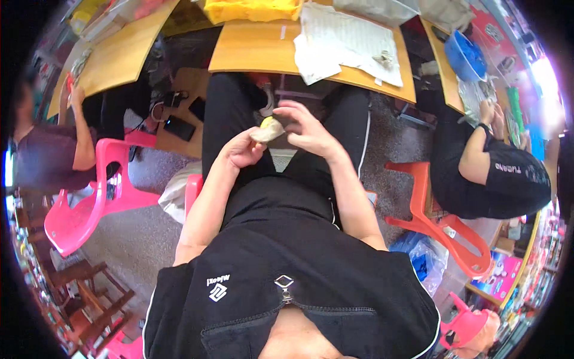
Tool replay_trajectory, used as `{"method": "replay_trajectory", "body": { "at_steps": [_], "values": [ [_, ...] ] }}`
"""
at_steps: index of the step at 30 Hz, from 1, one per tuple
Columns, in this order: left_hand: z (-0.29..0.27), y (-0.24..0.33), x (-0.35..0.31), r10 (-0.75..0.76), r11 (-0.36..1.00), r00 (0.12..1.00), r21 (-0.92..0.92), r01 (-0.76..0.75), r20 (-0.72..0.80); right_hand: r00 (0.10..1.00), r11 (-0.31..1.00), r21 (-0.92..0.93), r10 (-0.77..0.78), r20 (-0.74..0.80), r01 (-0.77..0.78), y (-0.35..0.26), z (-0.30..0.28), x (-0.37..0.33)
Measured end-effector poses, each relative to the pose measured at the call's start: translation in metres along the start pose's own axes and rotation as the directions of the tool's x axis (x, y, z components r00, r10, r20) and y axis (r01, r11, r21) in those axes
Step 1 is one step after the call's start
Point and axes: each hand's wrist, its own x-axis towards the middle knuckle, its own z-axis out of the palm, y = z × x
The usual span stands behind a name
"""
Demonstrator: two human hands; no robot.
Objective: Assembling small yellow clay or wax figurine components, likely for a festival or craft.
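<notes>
In front of my lap, my left hand (244,149) grips a small soft piece (267,131), cream coloured with a yellow patch on top. Its exact kind is too small to make out. My right hand (308,131) is held just to the right of this piece, fingers spread and curved toward it. Nothing shows in the right hand. Both hands are in the air over my thighs, short of the wooden table (257,54). On that table lie white sheets (326,48) with a small greyish bundle (384,58) on their right part.
A yellow basket or cloth (254,10) and a whitish bin (382,9) stand at the table's far side. Co-workers sit at left (54,146) and right (493,161). Near them are a pink chair (89,206), an orange chair (427,209) and a blue tub (466,57).
</notes>
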Motion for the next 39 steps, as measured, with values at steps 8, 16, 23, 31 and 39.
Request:
{"method": "replay_trajectory", "body": {
  "at_steps": [8,16,23,31,39],
  "values": [
    [0.03,0.004,-0.01,-0.055,0.997,0.992,0.057,0.049,0.111,0.951,0.912,-0.281,-0.31,0.005,0.299,-0.022,0.024,0.002],
    [0.062,0.028,-0.027,0.19,0.736,0.968,0.676,-0.031,-0.163,0.958,0.919,0.379,0.2,-0.208,-0.11,0.019,0.022,0.007],
    [0.082,-0.007,-0.026,0.618,0.247,0.785,0.959,-0.137,-0.047,0.871,0.808,0.527,0.434,-0.229,-0.264,0.017,0.028,0.005],
    [0.062,-0.006,-0.018,0.658,0.56,0.751,0.696,-0.45,-0.043,0.859,0.697,0.684,0.469,-0.207,-0.215,0.007,0.028,0.005],
    [0.067,-0.017,-0.009,0.814,0.403,0.579,0.674,-0.619,0.045,0.861,0.719,0.676,0.437,-0.259,-0.162,0.007,0.035,0.007]
  ]
}}
